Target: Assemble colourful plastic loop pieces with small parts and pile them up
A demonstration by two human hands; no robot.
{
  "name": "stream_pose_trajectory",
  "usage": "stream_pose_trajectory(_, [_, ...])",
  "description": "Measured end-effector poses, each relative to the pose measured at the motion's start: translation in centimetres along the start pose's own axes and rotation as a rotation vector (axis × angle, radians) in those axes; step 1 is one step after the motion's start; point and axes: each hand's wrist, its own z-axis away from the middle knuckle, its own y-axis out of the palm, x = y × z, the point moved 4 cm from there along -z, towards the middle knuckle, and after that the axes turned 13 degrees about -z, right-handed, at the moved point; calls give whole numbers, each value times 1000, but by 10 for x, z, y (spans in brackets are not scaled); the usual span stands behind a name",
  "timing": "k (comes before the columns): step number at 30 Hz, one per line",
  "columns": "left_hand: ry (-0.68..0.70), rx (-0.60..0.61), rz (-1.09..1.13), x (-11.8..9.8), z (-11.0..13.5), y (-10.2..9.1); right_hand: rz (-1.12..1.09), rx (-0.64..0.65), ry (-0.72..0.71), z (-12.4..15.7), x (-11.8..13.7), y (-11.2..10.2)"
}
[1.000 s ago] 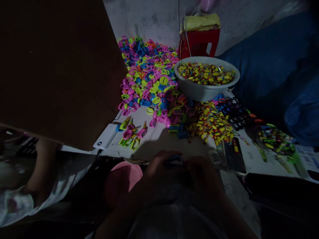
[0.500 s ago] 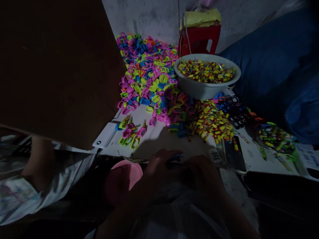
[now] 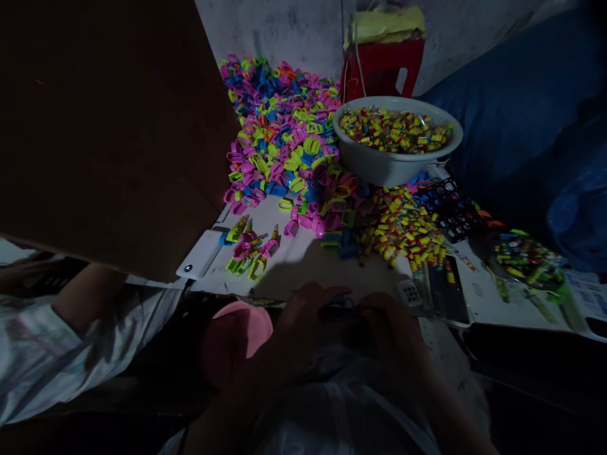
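My left hand (image 3: 303,322) and my right hand (image 3: 391,325) meet low in the middle, in deep shadow, fingers curled round a small dark piece (image 3: 337,309) held between them; I cannot make out what it is. Just ahead on the white board (image 3: 303,253) lies a small cluster of assembled pink and green pieces (image 3: 249,249). Farther back spreads a big heap of pink, blue and green plastic clips (image 3: 284,139). A loose pile of yellow and red small parts (image 3: 403,230) lies to the right of my hands.
A grey bowl (image 3: 396,165) full of yellow and red parts stands at the back right, a red stool (image 3: 382,66) behind it. A brown cardboard sheet (image 3: 104,126) fills the left. Another person's arm (image 3: 80,297) shows below it. A white power bank (image 3: 199,254) and a pink object (image 3: 237,338) lie near.
My hands stay together on the small piece, barely shifting. The other person's arm on the left has swung up and leftward. The view has tilted slightly.
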Motion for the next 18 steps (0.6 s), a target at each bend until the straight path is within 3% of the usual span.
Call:
stream_pose_trajectory(3, [-9,18,12,-1,2,0,52,25,-4,-2,3,-1])
stream_pose_trajectory(9, [-127,45,96,12,4,8,215,245,-109,1,4,3])
stream_pose_trajectory(15, [-116,307,232,29,2,25,480,365,-177,3,8,13])
stream_pose_trajectory(18, [-102,388,235,34,1,28,500,418,-205,4,9,23])
